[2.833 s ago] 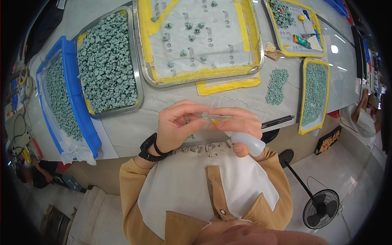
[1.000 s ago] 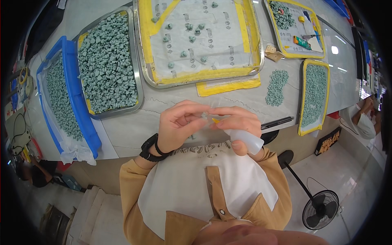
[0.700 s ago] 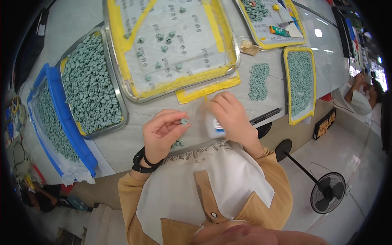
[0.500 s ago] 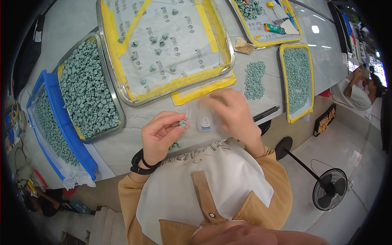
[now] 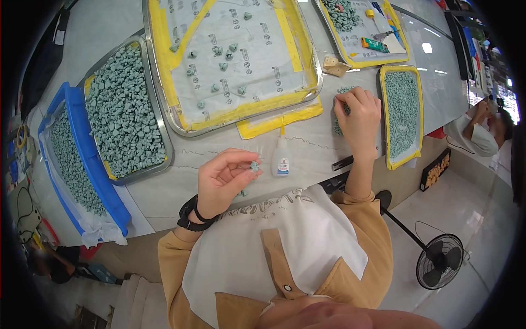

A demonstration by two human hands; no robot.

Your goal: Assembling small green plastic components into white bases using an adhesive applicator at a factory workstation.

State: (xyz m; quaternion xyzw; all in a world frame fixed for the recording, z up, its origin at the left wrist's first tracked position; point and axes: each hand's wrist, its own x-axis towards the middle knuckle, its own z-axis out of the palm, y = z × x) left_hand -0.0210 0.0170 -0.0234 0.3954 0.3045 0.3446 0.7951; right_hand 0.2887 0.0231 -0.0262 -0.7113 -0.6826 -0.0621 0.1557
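Between the thumb and fingertips of my left hand (image 5: 222,178) is a small green stone cluster (image 5: 254,165). My right hand (image 5: 360,118) reaches down onto a loose pile of small green stones (image 5: 338,129). Its fingers are drawn together at the pile, and whatever they pinch is hidden. A small white glue bottle (image 5: 281,160) with a yellow nozzle is on the table between my hands. Beyond it is a large metal tray (image 5: 241,122), lined with printed paper and yellow tape, where several green clusters (image 5: 223,67) sit apart.
At left are a metal tray (image 5: 170,156) heaped with larger green stones and a blue bin (image 5: 98,159) of smaller ones. A yellow-edged tray (image 5: 418,118) of fine green stones lies right. Far right, another tray (image 5: 383,61) holds tools. A black fan (image 5: 440,260) stands on the floor.
My right hand has moved from beside the glue bottle rightward to the stone pile, leaving the bottle in full view. My left hand still holds the cluster. The whole view has shifted slightly.
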